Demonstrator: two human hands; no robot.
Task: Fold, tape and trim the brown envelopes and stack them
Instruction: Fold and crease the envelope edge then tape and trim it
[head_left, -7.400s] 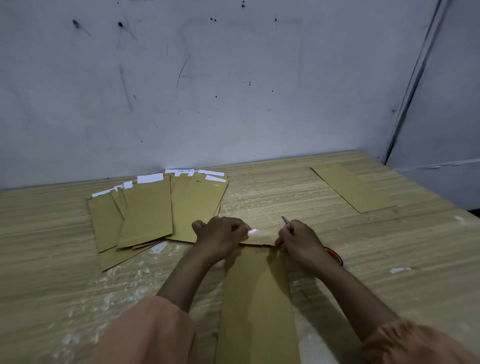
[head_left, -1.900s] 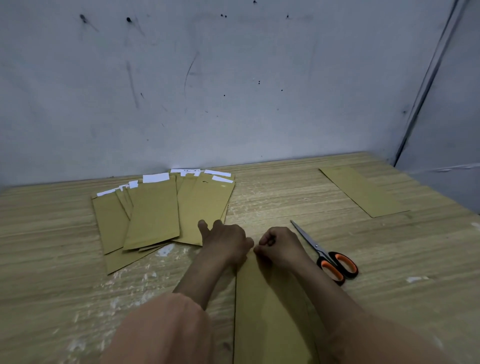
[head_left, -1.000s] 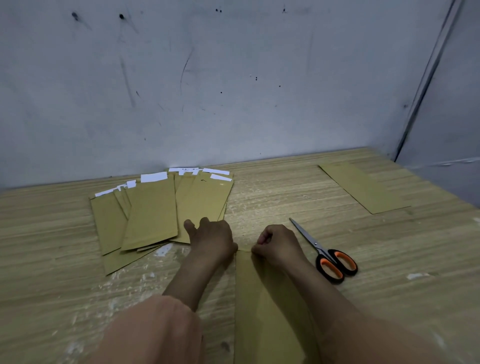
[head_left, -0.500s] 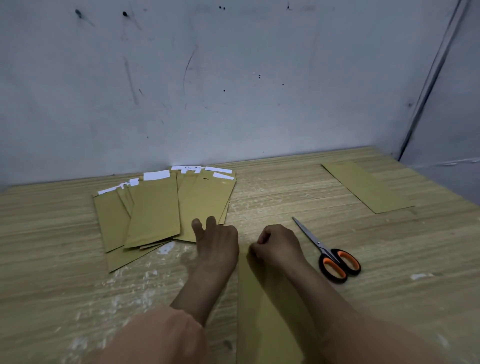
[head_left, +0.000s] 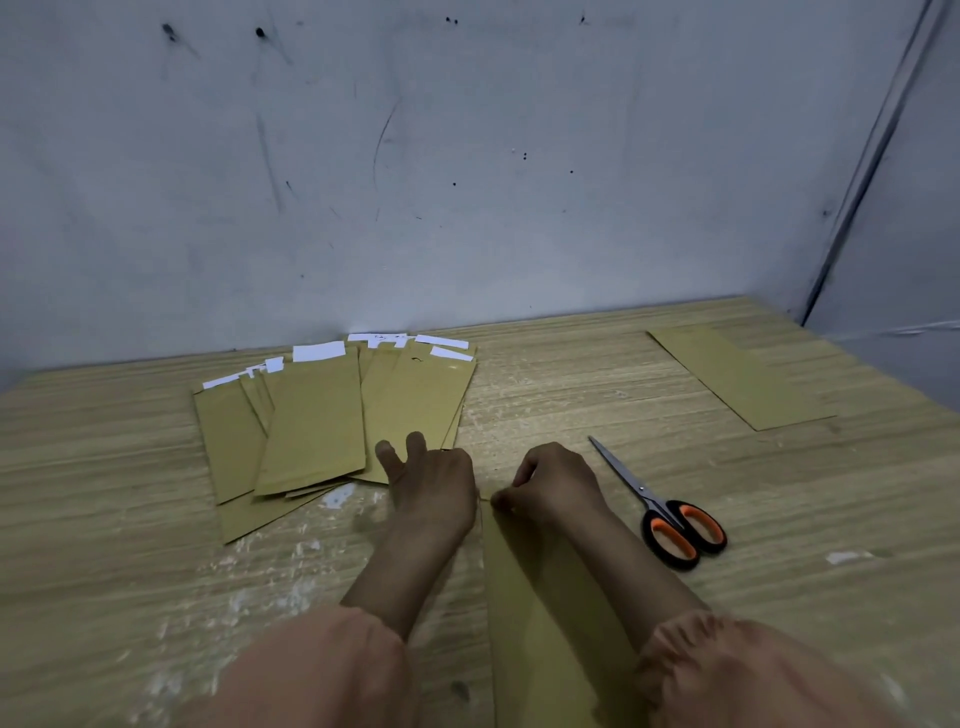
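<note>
A long brown envelope (head_left: 524, 597) lies lengthwise on the wooden table (head_left: 597, 395) right in front of me, its near end hidden under my forearms. My right hand (head_left: 558, 488) has curled fingers on the envelope's far end, and its thumb and fingertips pinch the far left corner. My left hand (head_left: 434, 491) rests on the table just left of that corner, with thumb and forefinger stretched toward the fanned pile of brown envelopes (head_left: 311, 415). That pile has white strips showing at its far ends.
Orange-handled scissors (head_left: 670, 519) lie shut on the table right of my right hand, blades pointing away. A single brown envelope (head_left: 737, 379) lies flat at the far right. A scuffed wall borders the table behind. White scraps and smears dot the tabletop.
The scissors left my right hand and now lie on the table. My left hand slid left off the envelope's far end and stretched two fingers. My right hand stays on the corner.
</note>
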